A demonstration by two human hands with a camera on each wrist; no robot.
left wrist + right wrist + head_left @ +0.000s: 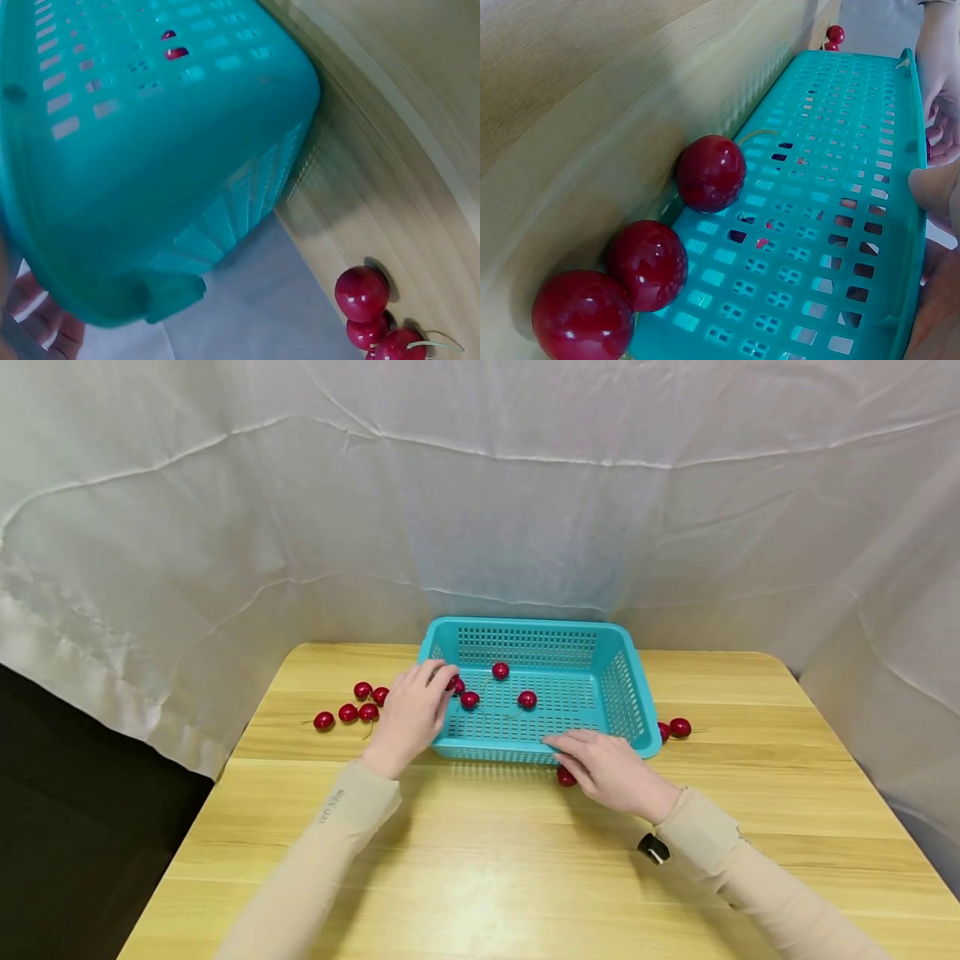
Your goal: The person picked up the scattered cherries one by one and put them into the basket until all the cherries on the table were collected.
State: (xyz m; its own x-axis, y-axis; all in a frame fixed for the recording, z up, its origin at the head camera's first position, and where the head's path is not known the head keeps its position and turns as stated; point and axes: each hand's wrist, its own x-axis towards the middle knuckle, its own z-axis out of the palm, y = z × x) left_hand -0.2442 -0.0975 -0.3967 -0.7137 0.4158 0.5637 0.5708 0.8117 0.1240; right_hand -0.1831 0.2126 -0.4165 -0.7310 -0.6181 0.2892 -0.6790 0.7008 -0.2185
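A turquoise perforated basket stands on the table between the hands, with several red cherries inside. Over its left end reaches my left hand, fingers curled down with a cherry at their tips, partly hidden. In the right wrist view, red also shows beside that hand's fingers, behind the rim. My right hand grips the basket's front rim, its thumb against the outside and the other fingers behind the wall. Below it a cherry lies against the front wall.
Several cherries with thin stems are grouped on the wooden table left of the basket. Two more, including one cherry, lie by its right front corner. A pale curtain hangs behind the table.
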